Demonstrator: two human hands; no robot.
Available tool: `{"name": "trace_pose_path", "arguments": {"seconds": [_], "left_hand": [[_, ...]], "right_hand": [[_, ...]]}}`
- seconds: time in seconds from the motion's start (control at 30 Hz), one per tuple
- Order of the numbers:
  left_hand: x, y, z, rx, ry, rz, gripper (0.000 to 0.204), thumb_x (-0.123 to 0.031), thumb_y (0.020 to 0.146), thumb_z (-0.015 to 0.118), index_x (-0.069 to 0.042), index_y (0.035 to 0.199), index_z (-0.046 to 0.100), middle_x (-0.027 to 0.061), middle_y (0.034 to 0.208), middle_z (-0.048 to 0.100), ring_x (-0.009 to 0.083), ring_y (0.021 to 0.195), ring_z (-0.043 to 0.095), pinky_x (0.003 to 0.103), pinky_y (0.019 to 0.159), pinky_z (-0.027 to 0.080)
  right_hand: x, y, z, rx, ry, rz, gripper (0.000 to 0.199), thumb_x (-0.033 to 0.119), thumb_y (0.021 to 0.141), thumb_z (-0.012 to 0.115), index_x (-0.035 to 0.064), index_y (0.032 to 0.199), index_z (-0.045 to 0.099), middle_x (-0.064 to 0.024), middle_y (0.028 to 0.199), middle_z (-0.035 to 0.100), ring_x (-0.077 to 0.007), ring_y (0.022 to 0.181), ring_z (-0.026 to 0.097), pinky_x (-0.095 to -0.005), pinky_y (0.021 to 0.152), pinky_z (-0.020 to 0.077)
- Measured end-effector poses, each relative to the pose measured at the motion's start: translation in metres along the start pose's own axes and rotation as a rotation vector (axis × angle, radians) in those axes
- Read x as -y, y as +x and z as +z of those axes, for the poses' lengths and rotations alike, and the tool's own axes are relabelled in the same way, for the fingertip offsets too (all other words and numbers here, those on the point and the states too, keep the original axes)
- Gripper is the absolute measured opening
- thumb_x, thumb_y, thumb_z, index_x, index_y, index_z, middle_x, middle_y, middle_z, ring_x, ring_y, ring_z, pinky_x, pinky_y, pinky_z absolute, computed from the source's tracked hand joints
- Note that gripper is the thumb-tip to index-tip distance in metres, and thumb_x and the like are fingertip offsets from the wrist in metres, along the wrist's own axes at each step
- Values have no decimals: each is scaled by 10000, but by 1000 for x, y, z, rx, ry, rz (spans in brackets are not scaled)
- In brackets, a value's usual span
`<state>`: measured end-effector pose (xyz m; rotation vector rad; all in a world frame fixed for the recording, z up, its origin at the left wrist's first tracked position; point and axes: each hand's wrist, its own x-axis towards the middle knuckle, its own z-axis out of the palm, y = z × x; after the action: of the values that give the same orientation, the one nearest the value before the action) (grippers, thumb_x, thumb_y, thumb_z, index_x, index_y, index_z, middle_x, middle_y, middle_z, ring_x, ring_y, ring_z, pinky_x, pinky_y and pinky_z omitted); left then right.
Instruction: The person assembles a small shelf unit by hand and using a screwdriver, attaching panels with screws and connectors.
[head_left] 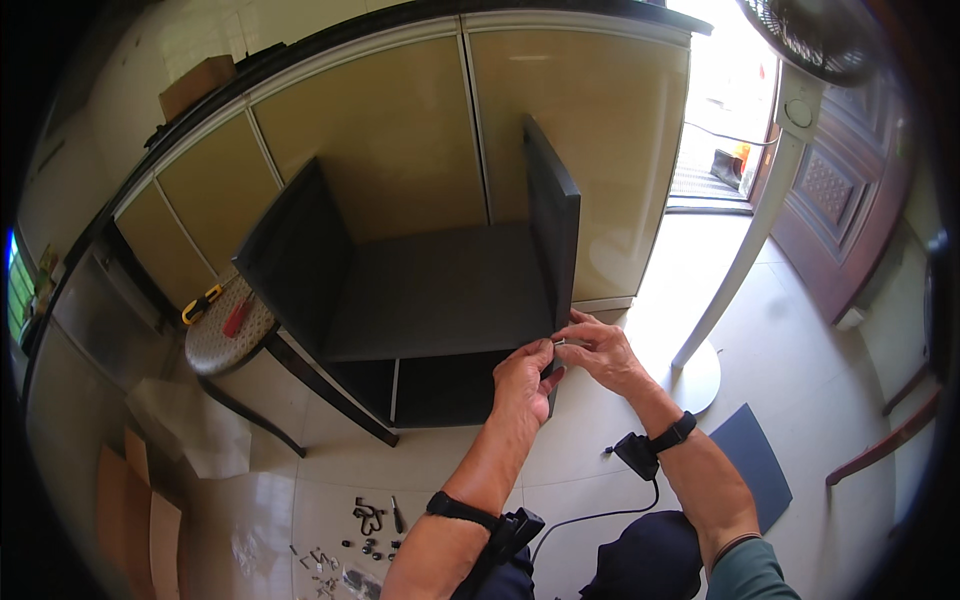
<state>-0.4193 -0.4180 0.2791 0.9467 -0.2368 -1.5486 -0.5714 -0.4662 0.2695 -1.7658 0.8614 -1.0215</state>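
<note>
A dark grey cabinet (440, 285) stands on the floor before me, with two upright side panels, a shelf across and an open space below. At its right front edge my left hand (522, 384) and my right hand (602, 355) meet, fingers pinched together. Between their fingertips shows a small silvery metal piece (559, 342), too small to name its kind. It is held against or close to the right panel's edge; whether it touches cannot be seen. Both wrists wear black straps with small devices.
Left of the cabinet, a stool (225, 340) carries a yellow-black tool (202, 304) and a red-handled tool (238, 318). Small hardware (320, 565) and a screwdriver (398, 515) lie on the floor. A fan's white base (695, 380), a grey panel (750, 465) and a cardboard box (140, 520) stand around.
</note>
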Motion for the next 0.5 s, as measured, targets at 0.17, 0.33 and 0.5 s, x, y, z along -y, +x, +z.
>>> {"name": "trace_pose_path", "arguments": {"seconds": [0.17, 0.33, 0.5], "left_hand": [[7, 9, -6, -21, -11, 31, 104, -25, 855, 683, -53, 955, 671, 41, 925, 653, 173, 904, 591, 425, 812, 464], [8, 10, -2, -39, 58, 47, 108, -47, 881, 654, -69, 987, 653, 39, 956, 649, 190, 967, 604, 449, 882, 456], [6, 10, -10, -127, -272, 9, 291, -235, 842, 714, -59, 1049, 608, 86, 1076, 628, 269, 996, 591, 436, 821, 480]], "right_hand": [[18, -3, 7, -96, 42, 27, 251, 159, 820, 756, 0, 1008, 705, -168, 1270, 567, -142, 896, 602, -271, 820, 491], [10, 1, 2, -94, -109, 13, 215, 180, 869, 685, -30, 914, 681, -195, 1246, 605, -174, 974, 619, -306, 820, 521], [-6, 4, -2, -65, 160, 31, 317, 261, 966, 556, -53, 956, 600, -168, 1253, 591, -181, 986, 612, -326, 866, 526]]}}
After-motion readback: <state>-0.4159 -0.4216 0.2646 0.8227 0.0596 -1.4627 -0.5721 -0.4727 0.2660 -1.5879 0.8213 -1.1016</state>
